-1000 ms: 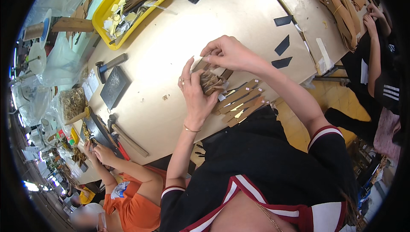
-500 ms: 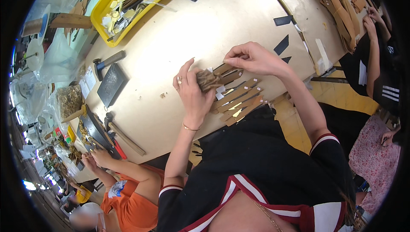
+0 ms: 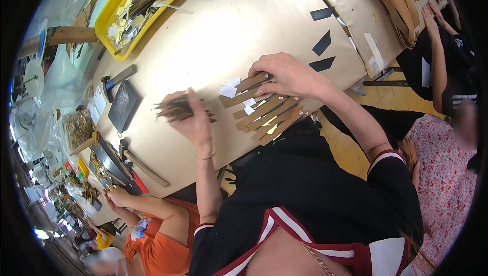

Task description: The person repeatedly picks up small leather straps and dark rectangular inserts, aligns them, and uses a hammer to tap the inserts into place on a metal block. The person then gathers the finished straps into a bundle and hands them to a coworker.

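My left hand (image 3: 197, 126) is closed around a thick bundle of brown leather strips (image 3: 171, 109), held to the left of the other strips and blurred by motion. More brown leather strips (image 3: 260, 115) lie fanned in a slanting row near the table's front edge, several with small white labels at one end. Over the upper strips of that row arches my right hand (image 3: 291, 75), its thumb and fingers apart and the tips touching the leather. White paper pieces (image 3: 227, 90) lie at the strips' left ends. Yellow patches show between the lower strips.
On the left are a hammer (image 3: 120, 79), a dark block (image 3: 125, 104) and a wooden-handled hammer (image 3: 145, 164). A yellow tray (image 3: 100, 26) of scraps sits farther back. Black leather pieces (image 3: 322, 42) lie to the right. Co-workers sit on both sides, one in an orange shirt (image 3: 165, 238).
My left hand has moved left, away from the row, with the bundle. My right hand has shifted slightly left and come down onto the upper strips. The whole view has shifted a little.
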### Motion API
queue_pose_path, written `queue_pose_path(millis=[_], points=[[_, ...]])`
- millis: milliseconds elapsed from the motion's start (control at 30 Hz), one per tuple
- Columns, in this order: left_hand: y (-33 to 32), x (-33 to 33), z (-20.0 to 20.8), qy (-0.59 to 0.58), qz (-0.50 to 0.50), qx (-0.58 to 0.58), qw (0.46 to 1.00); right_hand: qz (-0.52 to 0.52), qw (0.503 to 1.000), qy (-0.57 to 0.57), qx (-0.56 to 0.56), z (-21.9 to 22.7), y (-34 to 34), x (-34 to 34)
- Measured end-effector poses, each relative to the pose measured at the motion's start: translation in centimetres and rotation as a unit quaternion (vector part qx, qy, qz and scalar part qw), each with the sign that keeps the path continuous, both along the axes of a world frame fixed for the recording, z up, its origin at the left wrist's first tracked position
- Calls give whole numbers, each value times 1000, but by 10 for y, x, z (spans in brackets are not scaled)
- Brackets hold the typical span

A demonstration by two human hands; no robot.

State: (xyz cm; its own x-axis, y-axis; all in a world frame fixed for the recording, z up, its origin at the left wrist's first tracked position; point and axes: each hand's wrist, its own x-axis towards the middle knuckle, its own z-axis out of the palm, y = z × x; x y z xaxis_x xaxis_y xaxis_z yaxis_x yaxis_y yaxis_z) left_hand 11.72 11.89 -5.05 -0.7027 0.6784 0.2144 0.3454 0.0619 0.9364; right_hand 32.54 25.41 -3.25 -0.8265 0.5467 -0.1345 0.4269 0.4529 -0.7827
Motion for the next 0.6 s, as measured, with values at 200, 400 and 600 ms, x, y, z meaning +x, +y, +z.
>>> queue_pose_path(millis=[200, 400, 600], points=[[-16, -26, 37, 15, -4, -115, 993, -59, 998, 3, 9, 0, -1, -5], [-10, 1, 42, 134, -204, -319, 916, -86, 996, -5, -30, 2, 10, 1], [-3, 14, 39, 215, -228, -375, 873, -109, 994, -18, -25, 8, 3, -1]])
